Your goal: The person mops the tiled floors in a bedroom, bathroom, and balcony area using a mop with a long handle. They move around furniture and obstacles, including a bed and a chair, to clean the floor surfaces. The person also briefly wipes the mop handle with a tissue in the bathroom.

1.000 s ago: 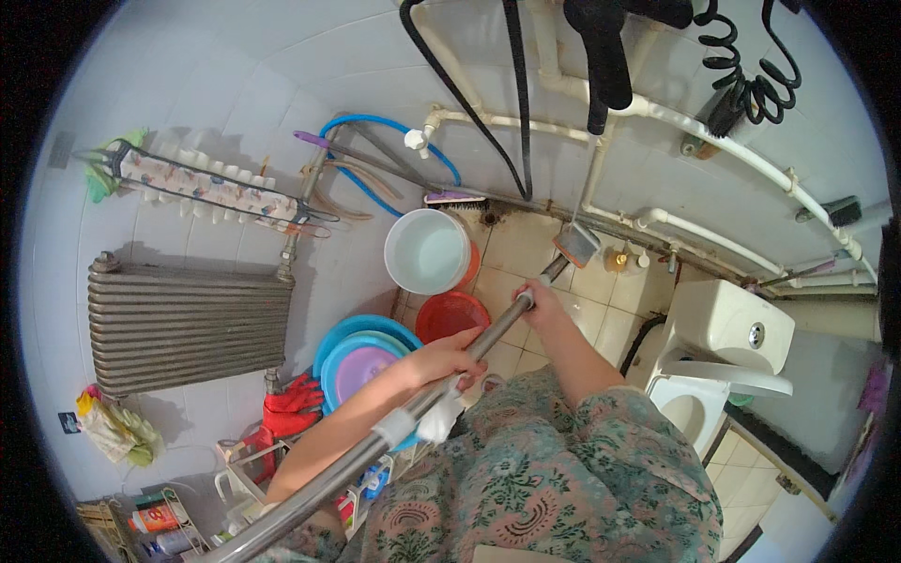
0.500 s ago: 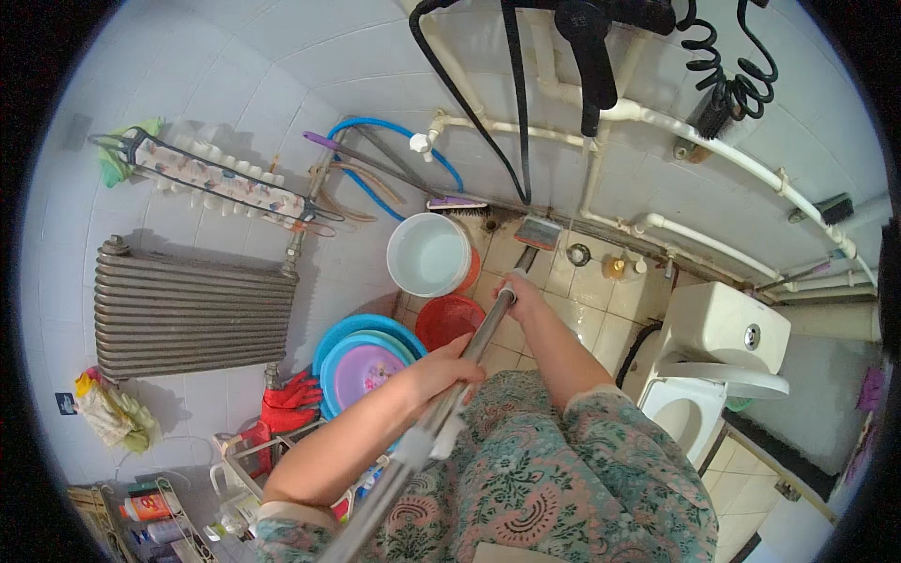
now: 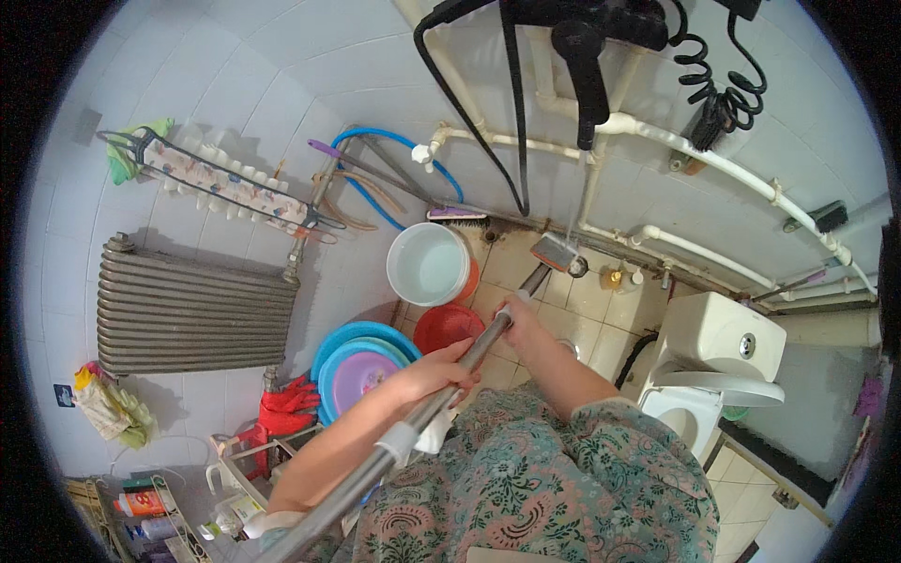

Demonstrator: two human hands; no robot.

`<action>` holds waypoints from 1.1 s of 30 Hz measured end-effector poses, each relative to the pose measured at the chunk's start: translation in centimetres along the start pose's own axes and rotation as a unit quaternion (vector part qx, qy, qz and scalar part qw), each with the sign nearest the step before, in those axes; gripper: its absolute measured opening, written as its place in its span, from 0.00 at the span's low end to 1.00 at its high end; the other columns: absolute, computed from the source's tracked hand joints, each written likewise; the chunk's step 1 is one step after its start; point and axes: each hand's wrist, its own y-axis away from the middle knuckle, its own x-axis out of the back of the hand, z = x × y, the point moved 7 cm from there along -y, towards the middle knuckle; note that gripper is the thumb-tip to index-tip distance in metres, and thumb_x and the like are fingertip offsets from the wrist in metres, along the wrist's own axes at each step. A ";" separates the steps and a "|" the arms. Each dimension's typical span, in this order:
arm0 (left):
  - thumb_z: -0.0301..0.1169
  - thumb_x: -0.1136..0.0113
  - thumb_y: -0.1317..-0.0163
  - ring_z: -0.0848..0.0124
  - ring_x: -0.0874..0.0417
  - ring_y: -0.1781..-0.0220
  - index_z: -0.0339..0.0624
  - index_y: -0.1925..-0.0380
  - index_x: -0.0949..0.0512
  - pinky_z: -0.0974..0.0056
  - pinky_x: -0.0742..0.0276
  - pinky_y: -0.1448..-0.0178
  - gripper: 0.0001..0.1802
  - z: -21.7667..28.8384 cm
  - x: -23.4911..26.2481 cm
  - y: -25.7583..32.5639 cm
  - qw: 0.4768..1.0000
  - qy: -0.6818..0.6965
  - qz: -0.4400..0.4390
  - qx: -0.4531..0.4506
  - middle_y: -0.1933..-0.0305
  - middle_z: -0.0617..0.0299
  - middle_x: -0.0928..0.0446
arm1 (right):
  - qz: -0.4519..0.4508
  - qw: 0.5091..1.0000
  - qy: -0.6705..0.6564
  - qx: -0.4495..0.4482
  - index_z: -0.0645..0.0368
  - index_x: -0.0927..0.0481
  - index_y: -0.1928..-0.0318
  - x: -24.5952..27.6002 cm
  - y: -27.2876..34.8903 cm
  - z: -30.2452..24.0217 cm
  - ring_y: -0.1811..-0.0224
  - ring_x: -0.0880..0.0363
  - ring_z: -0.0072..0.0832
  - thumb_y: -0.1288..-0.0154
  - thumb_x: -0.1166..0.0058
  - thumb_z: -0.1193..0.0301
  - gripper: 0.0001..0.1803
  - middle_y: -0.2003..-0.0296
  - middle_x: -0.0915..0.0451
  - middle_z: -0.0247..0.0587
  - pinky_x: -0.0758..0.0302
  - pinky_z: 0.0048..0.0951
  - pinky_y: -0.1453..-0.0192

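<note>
A long metal pole slants from the lower left up toward the tiled floor. At its far end a small flat grey head with an orange edge rests at the floor drain, partly covering it. My left hand is wrapped round the pole's middle, just above a pale collar. Farther along, my right hand grips the pole closer to the head. A thin streak like falling water comes down toward the head from the black shower fitting.
Left of the pole stand a white bucket of water, a red basin and stacked blue and purple basins. A purple brush leans by the wall. Small bottles stand beyond the drain. The toilet is at right, the radiator at left.
The flat head has moved right and slightly nearer, from left of the drain onto its edge. Both hands keep their hold on the pole, my right hand shifting slightly nearer.
</note>
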 end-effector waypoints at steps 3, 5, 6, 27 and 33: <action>0.20 0.50 0.53 0.76 0.29 0.80 0.38 0.47 0.42 0.71 0.33 0.78 0.29 0.5 -0.2 -3.2 1.000 -0.027 -0.002 -0.007 0.71 0.62 0.32 | 0.018 0.997 -0.046 -0.062 0.61 0.32 0.73 -1.2 4.4 0.0 0.77 0.31 0.34 0.45 0.53 0.74 0.05 0.79 0.32 0.41 0.25 0.36 0.73; 0.21 0.50 0.52 0.75 0.29 0.80 0.37 0.49 0.40 0.71 0.33 0.77 0.26 1.0 -0.3 -4.5 0.999 -0.032 -0.007 -0.007 0.72 0.62 0.32 | -0.004 0.998 0.000 -0.070 0.61 0.32 0.73 -1.8 6.6 -0.7 0.77 0.31 0.34 0.45 0.53 0.74 0.04 0.79 0.32 0.41 0.26 0.34 0.74; 0.21 0.50 0.52 0.75 0.29 0.80 0.37 0.50 0.39 0.71 0.33 0.77 0.25 1.3 -0.3 -5.1 0.999 -0.033 -0.013 -0.008 0.72 0.62 0.32 | -0.007 0.998 0.021 -0.065 0.61 0.32 0.73 -2.9 9.1 -2.2 0.77 0.30 0.33 0.46 0.53 0.74 0.04 0.79 0.31 0.40 0.27 0.33 0.74; 0.24 0.53 0.47 0.77 0.31 0.76 0.39 0.50 0.31 0.72 0.35 0.75 0.21 3.0 -2.2 -5.4 0.998 -0.026 -0.051 0.029 0.67 0.64 0.32 | -0.055 0.997 0.018 -0.042 0.61 0.32 0.68 -1.9 6.9 -4.7 0.77 0.29 0.34 0.43 0.52 0.70 0.07 0.75 0.29 0.42 0.29 0.40 0.76; 0.27 0.52 0.44 0.75 0.30 0.77 0.39 0.63 0.31 0.71 0.35 0.75 0.08 2.0 -2.5 -3.7 0.997 0.017 -0.056 -0.046 0.70 0.63 0.32 | -0.018 0.996 -0.081 -0.034 0.59 0.31 0.71 -1.5 5.6 -4.8 0.80 0.30 0.30 0.45 0.52 0.72 0.04 0.80 0.30 0.40 0.30 0.34 0.79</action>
